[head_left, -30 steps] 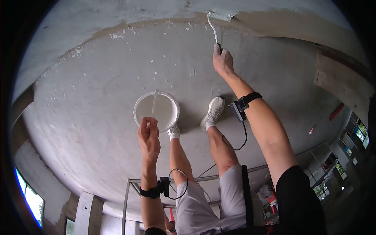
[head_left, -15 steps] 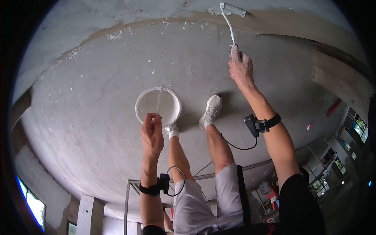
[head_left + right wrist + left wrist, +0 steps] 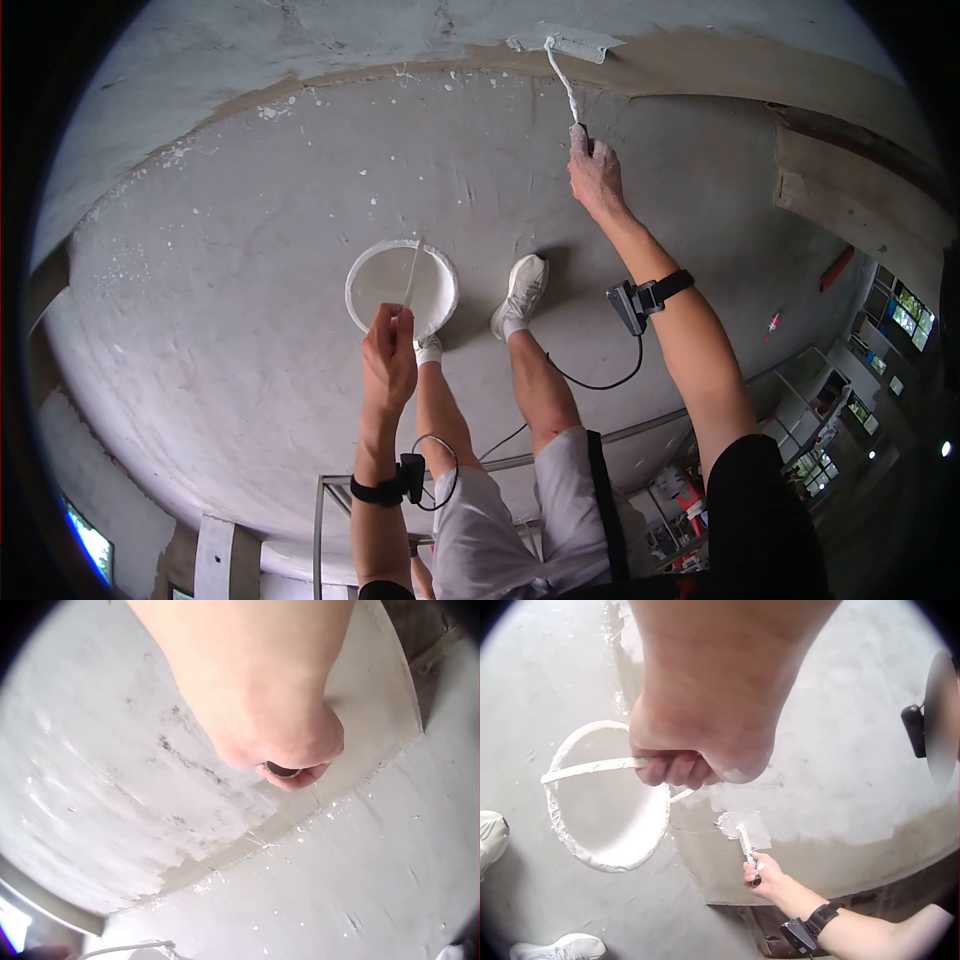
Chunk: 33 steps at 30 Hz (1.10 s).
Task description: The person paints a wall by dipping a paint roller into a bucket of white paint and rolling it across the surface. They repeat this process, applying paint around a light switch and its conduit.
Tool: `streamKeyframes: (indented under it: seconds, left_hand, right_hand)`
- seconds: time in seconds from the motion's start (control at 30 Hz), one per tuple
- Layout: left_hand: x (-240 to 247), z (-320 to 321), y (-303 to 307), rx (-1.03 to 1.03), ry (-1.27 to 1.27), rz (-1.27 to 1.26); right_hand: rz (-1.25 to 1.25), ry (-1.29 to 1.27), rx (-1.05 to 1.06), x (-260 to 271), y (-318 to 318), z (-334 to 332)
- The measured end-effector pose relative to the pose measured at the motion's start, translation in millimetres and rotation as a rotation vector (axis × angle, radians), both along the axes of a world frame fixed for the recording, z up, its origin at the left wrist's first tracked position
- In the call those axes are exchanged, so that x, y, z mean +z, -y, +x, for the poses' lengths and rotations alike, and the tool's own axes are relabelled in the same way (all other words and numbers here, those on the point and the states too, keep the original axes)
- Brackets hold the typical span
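My right hand grips the dark handle of a paint roller. The roller's frame is thickly coated in white, and its head lies against the lower wall amid a fresh white patch. In the right wrist view the fingers curl round the handle's round end, and the hand hides the roller head. My left hand holds a bucket by its white-smeared bail handle, fingers curled round it. White paint coats the bucket's rim and inner wall.
A bare brownish strip runs along the wall's foot. White splatters dot the grey floor. My shoes stand close to the bucket. A metal-framed rail is behind my legs, and a cable hangs from each wrist camera.
The right hand first moved the roller up and to the right on the wall, then back down and left. The left hand keeps hold of the bucket handle, nearly still.
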<state>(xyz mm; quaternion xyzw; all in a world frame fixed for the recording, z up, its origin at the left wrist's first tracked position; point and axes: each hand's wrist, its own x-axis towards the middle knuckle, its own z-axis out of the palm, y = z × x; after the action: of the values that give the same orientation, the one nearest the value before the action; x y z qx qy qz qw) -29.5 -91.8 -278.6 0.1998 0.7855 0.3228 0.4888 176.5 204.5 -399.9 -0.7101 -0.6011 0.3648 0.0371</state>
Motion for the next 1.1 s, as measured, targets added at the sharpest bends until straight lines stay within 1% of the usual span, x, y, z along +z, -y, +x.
streamKeyframes:
  seconds: [0.03, 0.13, 0.17, 0.2, 0.27, 0.3, 0.37, 0.4, 0.47, 0.5, 0.57, 0.6, 0.67, 0.7, 0.77, 0.8, 0.87, 0.9, 1.03, 1.1]
  left_hand:
    - [-1, -1, 0, -0.004, -0.002, -0.003]
    - [-3, -3, 1, -0.048, -0.045, -0.036]
    - [-6, -2, 2, -0.041, -0.039, -0.04]
    - [-9, -2, 5, -0.014, -0.043, -0.034]
    - [-11, -2, 6, 0.021, -0.045, -0.035]
    - [-8, -5, 3, 0.015, -0.043, -0.056]
    - [-5, -10, 1, 0.014, -0.04, -0.087]
    - [-5, -12, 0, -0.011, -0.055, -0.088]
    - [-7, -14, 1, -0.036, -0.06, -0.099]
    - [-8, -15, 0, -0.035, -0.069, -0.096]
    - [-8, -15, -4, -0.033, -0.07, -0.091]
    - [-7, -15, -6, -0.036, -0.066, -0.09]
    - [-6, -15, -10, -0.039, -0.053, -0.082]
    - [-5, -14, -13, -0.041, -0.051, -0.063]
    - [-2, -11, -17, -0.041, -0.042, -0.039]
    - [-1, -11, -19, -0.049, -0.034, -0.036]
    - [3, -11, -22, -0.055, -0.027, -0.032]
    - [5, -11, -25, -0.066, -0.03, -0.025]
    - [11, -11, -27, -0.087, -0.011, -0.004]
    - [13, -10, -27, -0.084, -0.009, 0.019]
  right_hand:
    - [0.06, 0.099, 0.134, -10, 1, -2]
    - [-0.002, 0.093, 0.084, -26, -2, -22]
    - [-0.064, 0.147, 0.034, -26, -4, -29]
    - [-0.069, 0.153, 0.042, -35, -4, -26]
    - [0.134, 0.466, 0.713, -66, -8, -19]
    - [0.129, 0.465, 0.721, -87, -12, -19]
    - [-0.041, 0.182, 0.146, -125, -19, -22]
    - [-0.049, 0.182, 0.151, -130, -19, -24]
    - [0.018, 0.318, 0.334, -134, -18, -21]
    - [0.011, 0.322, 0.339, -129, -15, -18]
    - [0.283, 0.461, 0.77, -106, -6, -9]
    - [0.285, 0.467, 0.772, -97, -4, -8]
    - [-0.007, 0.031, 0.163, -75, -2, -7]
    - [0.002, 0.038, 0.163, -70, -1, 1]
    - [0.212, -0.052, 0.295, -62, 4, 21]
    - [0.216, -0.048, 0.296, -37, 6, 15]
    - [-0.124, -0.216, -0.174, 43, 10, -13]
    - [-0.179, -0.301, -0.267, 66, 13, -15]
    - [-0.147, -0.315, -0.278, 131, 18, -1]
    - [-0.124, -0.292, -0.311, 149, 15, 3]
